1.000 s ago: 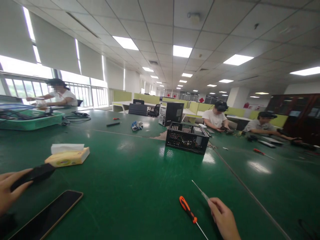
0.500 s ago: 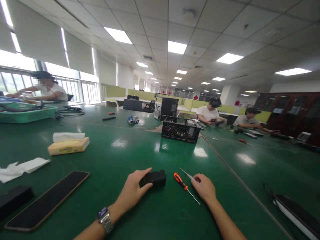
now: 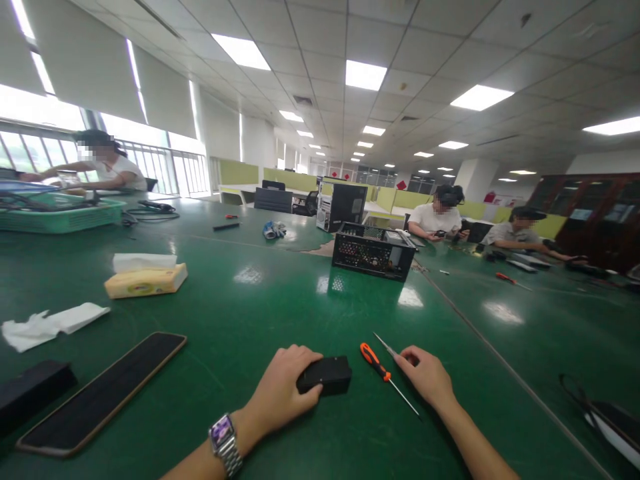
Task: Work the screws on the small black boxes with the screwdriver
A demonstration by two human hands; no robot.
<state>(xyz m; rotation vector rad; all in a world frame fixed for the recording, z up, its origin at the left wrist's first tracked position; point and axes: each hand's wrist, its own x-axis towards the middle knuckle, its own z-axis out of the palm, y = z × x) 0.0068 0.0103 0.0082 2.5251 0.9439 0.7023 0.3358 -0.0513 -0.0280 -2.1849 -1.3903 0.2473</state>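
My left hand rests on the green table with its fingers curled round a small black box. A metal watch is on that wrist. My right hand is closed on a thin metal tool whose tip points up and to the left. An orange-handled screwdriver lies on the table between the two hands, touched by neither.
A dark phone and a black block lie at the left, with crumpled tissue and a tissue pack beyond. A black computer case sits mid-table. A green basket stands far left. Three seated people work at the far edges.
My left hand carried the black box from the far left to the middle of the table, beside the screwdriver. The view tilted down and now holds nearly steady.
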